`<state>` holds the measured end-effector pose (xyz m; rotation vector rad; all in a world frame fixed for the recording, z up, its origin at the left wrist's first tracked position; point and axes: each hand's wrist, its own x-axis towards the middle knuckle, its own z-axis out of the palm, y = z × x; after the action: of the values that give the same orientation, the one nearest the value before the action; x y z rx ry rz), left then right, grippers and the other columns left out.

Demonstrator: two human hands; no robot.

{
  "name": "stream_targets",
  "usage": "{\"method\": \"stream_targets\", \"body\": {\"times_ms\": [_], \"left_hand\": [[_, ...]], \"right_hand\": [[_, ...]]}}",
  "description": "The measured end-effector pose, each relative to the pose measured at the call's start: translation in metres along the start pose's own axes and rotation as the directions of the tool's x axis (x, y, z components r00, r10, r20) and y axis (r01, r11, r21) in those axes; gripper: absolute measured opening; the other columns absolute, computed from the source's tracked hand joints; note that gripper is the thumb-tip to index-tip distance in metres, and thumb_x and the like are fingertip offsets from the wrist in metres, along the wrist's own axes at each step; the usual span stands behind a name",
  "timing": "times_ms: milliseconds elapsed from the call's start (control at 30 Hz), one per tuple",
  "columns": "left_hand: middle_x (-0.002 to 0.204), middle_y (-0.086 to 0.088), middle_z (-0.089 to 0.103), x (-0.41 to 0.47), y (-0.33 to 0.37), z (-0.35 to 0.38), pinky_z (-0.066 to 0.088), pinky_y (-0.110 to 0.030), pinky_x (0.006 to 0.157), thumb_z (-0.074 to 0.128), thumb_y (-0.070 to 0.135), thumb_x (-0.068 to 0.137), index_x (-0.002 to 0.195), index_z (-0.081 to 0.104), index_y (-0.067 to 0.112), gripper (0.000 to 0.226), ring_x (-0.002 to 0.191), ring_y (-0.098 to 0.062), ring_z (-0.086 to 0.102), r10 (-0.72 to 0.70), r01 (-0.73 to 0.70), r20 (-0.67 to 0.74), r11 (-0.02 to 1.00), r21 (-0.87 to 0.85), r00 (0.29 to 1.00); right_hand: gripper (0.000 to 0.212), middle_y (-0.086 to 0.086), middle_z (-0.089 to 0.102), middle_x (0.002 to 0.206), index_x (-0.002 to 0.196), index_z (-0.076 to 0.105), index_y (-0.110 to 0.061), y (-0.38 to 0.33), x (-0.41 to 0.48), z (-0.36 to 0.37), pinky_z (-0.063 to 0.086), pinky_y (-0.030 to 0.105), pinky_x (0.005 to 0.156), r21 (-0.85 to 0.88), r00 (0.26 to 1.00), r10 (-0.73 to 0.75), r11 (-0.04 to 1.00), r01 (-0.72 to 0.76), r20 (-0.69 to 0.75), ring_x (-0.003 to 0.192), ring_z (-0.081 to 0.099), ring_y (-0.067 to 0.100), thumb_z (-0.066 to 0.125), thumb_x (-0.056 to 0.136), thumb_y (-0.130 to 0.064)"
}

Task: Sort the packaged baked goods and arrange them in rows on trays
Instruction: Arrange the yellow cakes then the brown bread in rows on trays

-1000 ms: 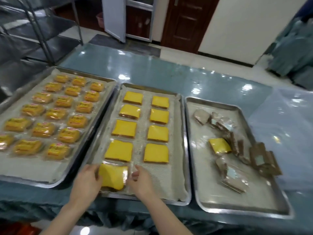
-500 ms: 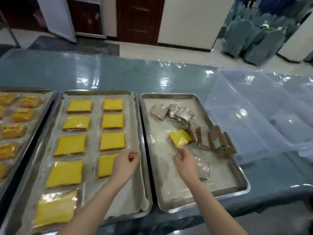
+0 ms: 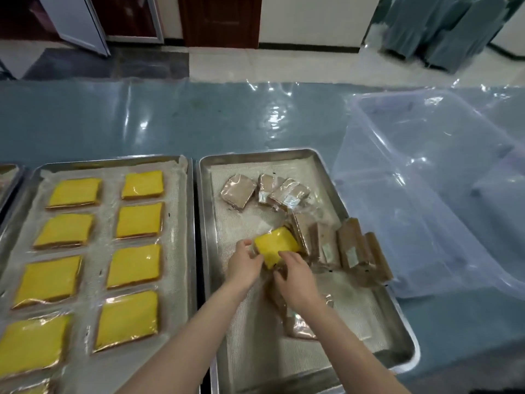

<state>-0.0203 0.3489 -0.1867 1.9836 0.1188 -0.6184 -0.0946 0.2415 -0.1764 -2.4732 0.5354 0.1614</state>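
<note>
One yellow-topped packaged cake (image 3: 277, 245) lay in the right tray (image 3: 335, 166), about midway along it, and both hands had hold of it. The left hand (image 3: 245, 264) pinched the clear wrapper at the cake's left edge with curled fingers. The right hand (image 3: 295, 275) curled its fingers over the cake's near corner.

Brown packaged cakes crowded around it. A row standing on edge (image 3: 352, 251) leaned just beside its right side, reaching the tray's right rim. Three more (image 3: 238, 191) lay overlapping at the tray's far end. Another brown packet (image 3: 301, 322) lay flat under the right wrist, partly hidden by the forearm.

To the left, touching rim to rim, the middle tray (image 3: 113, 163) carried yellow cakes (image 3: 136, 264) in two tidy columns on a pale liner. A corner of a third tray (image 3: 8, 172) showed at the far left.

A clear plastic bin (image 3: 426, 194) sat on the counter (image 3: 142, 118) just right of the trays. The counter was blue-green under a glossy clear film. Behind it stood stacked grey-green covered chairs (image 3: 443, 27).
</note>
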Motion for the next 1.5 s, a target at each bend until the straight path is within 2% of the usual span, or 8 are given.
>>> {"method": "stream_targets", "body": {"times_ms": [100,433,600,767,1000,1233,1367,1500], "left_hand": [[0.089,0.003,0.062,0.004,0.006,0.012,0.043,-0.017,0.063,0.066,0.009,0.084,0.101,0.052,0.021,0.025,0.076,-0.013,0.06,0.01,-0.017,-0.132,0.998,-0.053,0.991],[0.089,-0.002,0.061,0.009,0.022,0.001,0.043,-0.012,0.05,0.069,-0.004,0.074,0.085,0.057,0.023,0.032,0.073,-0.013,0.062,0.075,-0.107,-0.253,0.987,-0.117,0.965],[0.097,0.008,0.063,-0.009,0.017,-0.048,0.056,-0.032,0.074,0.069,0.001,0.079,0.093,0.059,0.025,0.029,0.086,-0.008,0.063,0.1,-0.159,-0.273,0.967,-0.201,0.957],[0.099,0.002,0.067,-0.037,-0.007,-0.108,0.056,-0.032,0.076,0.071,0.001,0.08,0.097,0.063,0.021,0.028,0.092,-0.014,0.065,0.157,-0.23,-0.24,0.921,-0.315,0.958],[0.106,-0.002,0.065,-0.102,-0.084,-0.174,0.052,-0.033,0.072,0.066,-0.001,0.084,0.114,0.055,0.022,0.039,0.092,-0.019,0.064,0.09,-0.216,-0.28,0.861,-0.46,0.956],[0.105,0.006,0.066,-0.16,-0.164,-0.217,0.052,-0.017,0.068,0.065,0.005,0.086,0.111,0.064,0.027,0.033,0.093,-0.011,0.064,0.098,-0.19,-0.353,0.954,-0.234,0.93],[0.106,0.01,0.064,-0.182,-0.19,-0.225,0.047,-0.004,0.073,0.059,0.002,0.089,0.116,0.061,0.028,0.037,0.093,0.004,0.059,0.142,-0.191,-0.343,0.975,-0.115,0.929],[0.11,0.004,0.062,-0.19,-0.206,-0.229,0.043,-0.003,0.08,0.056,-0.002,0.09,0.124,0.059,0.02,0.04,0.097,0.0,0.059,0.154,-0.176,-0.3,0.983,-0.046,0.941]], "right_hand": [[0.049,0.003,0.05,0.136,0.138,0.048,-0.013,0.007,0.006,0.001,0.032,0.027,0.107,0.002,0.999,-0.036,0.999,0.036,0.003,0.125,0.046,0.022,0.055,0.09,-0.018],[0.042,-0.003,0.049,0.133,0.133,0.052,-0.015,0.008,0.019,-0.013,0.041,0.027,0.104,0.134,0.988,-0.113,0.983,0.126,-0.106,0.121,0.05,0.015,0.057,0.092,-0.019],[0.039,0.001,0.052,0.129,0.129,0.055,-0.015,-0.013,0.019,-0.012,0.033,0.022,0.103,0.194,0.985,-0.089,0.974,0.117,-0.149,0.121,0.048,0.016,0.061,0.091,-0.021],[0.041,-0.004,0.055,0.124,0.127,0.057,-0.022,-0.049,0.0,0.005,0.044,0.032,0.099,0.389,0.994,-0.004,0.92,0.047,-0.11,0.113,0.054,0.012,0.065,0.089,-0.029],[0.033,-0.002,0.067,0.095,0.112,0.064,-0.018,-0.106,-0.061,0.052,0.052,0.031,0.079,0.691,0.992,0.122,0.718,-0.08,-0.013,0.08,0.062,0.011,0.071,0.082,-0.005],[0.034,-0.014,0.064,0.095,0.108,0.06,-0.033,-0.135,-0.133,0.111,0.055,0.026,0.078,0.558,0.998,0.016,0.829,-0.047,0.059,0.091,0.062,0.006,0.074,0.082,-0.016],[0.039,-0.001,0.064,0.106,0.12,0.06,-0.022,-0.143,-0.161,0.135,0.054,0.026,0.082,0.442,0.998,0.008,0.896,-0.036,0.063,0.088,0.061,0.006,0.071,0.084,-0.012],[0.042,-0.002,0.06,0.114,0.127,0.057,-0.02,-0.148,-0.178,0.146,0.05,0.021,0.083,0.254,0.998,-0.051,0.966,0.041,0.033,0.09,0.059,0.007,0.068,0.086,-0.014]]}}
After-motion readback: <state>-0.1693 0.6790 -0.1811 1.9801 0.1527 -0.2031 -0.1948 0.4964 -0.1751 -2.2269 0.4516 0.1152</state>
